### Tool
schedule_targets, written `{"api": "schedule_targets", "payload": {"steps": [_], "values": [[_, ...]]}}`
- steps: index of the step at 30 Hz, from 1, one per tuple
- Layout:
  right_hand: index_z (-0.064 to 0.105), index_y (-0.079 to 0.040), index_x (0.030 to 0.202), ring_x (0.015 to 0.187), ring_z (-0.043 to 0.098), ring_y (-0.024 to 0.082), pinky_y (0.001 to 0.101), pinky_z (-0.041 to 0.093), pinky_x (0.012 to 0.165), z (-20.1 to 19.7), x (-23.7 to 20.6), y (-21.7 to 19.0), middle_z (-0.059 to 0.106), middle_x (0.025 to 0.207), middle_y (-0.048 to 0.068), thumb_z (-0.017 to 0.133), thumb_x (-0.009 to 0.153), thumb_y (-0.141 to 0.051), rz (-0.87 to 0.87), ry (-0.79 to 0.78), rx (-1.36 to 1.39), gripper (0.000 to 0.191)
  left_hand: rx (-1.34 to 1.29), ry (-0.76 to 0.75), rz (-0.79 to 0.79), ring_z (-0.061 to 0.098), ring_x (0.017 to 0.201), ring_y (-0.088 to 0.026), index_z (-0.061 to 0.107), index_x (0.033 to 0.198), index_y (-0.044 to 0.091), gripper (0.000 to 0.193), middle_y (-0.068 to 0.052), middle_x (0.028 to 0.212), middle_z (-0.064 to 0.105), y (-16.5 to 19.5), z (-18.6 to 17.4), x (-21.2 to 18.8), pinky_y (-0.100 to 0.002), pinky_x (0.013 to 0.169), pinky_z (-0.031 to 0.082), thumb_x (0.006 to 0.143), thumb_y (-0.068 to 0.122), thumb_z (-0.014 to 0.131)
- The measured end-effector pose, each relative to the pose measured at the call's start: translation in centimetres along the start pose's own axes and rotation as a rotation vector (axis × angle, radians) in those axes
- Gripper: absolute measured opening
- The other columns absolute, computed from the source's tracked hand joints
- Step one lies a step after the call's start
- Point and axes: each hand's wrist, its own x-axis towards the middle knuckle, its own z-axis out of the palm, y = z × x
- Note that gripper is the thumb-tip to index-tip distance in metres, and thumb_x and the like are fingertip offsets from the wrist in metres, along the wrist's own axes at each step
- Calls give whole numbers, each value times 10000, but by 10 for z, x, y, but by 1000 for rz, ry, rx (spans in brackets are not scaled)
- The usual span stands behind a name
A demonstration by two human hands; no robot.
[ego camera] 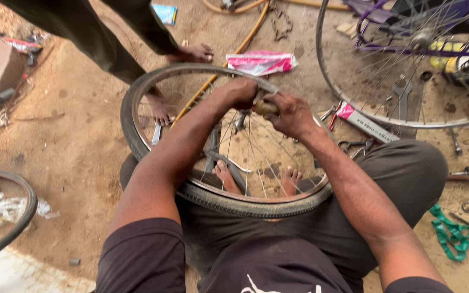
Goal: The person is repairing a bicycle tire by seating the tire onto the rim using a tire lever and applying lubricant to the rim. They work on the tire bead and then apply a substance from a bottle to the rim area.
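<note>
**Bicycle wheel held across the lap, both hands at the far rim**

Bicycle wheel (213, 198) with its black tyre rests tilted on the seated person's lap, near edge against the thighs, far edge out over the sandy ground (77, 135). The person's two bare feet show through the spokes at the lower part of the wheel.

A second, bare wheel rim (354, 111) stands at upper right, well apart from the first, in front of a purple bicycle frame (386, 13). Part of a third tyre (20, 217) enters at the left edge.

Another person stands beyond the wheel in dark trousers; one bare foot (194, 52) is just beyond the tyre, the other is seen through the spokes.

Left hand (241, 92) is closed over the far rim of the wheel. Right hand (291, 115) is closed around a wooden tool handle (265, 107), touching the left hand at the rim. The working end of the tool is hidden.

Smaller items on the ground: a pink and white packet (260, 62) just beyond the wheel, a long pink and white box (366, 123) and pliers (354, 146) to the right, a spanner (401, 97) under the bare rim, and a green strap (454, 233) near the right knee.
</note>
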Motion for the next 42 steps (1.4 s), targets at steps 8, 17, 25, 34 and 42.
{"api": "schedule_targets", "payload": {"steps": [8, 17, 25, 34, 42], "values": [[707, -112, 1176, 949, 703, 357, 458, 570, 841, -10, 6, -3, 716, 1047, 142, 855, 759, -215, 23, 52, 37, 454, 194, 132, -28, 701, 923, -335, 762, 966, 77, 161, -185, 965, 729, 18, -60, -28, -471, 828, 551, 877, 60, 629], [696, -58, 1250, 900, 753, 219, 314, 640, 790, -34, 14, 5, 747, 1105, 139, 825, 826, -195, 210, 109, 297, 464, 62, 710, 141, 670, 1003, -302, 690, 1150, 59, 325, -140, 1115, 684, 76, -125, -200, -454, 867, 531, 958, 318, 731], [677, -34, 1259, 755, 675, 158, 264, 598, 612, -56, 31, 6, 725, 1038, 134, 793, 859, -116, 495, 261, 807, 425, 20, 1158, 166, 634, 805, -211, 683, 921, 107, 285, -68, 846, 690, 130, -3, -306, -360, 737, 487, 845, 357, 797], [659, -33, 1134, 658, 620, 128, 265, 544, 508, -114, 23, 4, 691, 973, 90, 775, 888, -251, 573, 569, 1440, 349, 229, 1520, 437, 511, 647, -161, 548, 826, 70, 319, -34, 742, 590, 82, -13, -252, -324, 628, 388, 1112, 195, 615], [602, 18, 1324, 667, 638, 124, 265, 561, 554, -205, -19, 32, 674, 938, 83, 777, 974, -459, 213, 979, 1546, 617, 70, 1342, -198, 301, 512, -126, 548, 736, 195, 453, 46, 622, 423, 81, -89, -194, -341, 532, 266, 1109, 441, 471]]}}
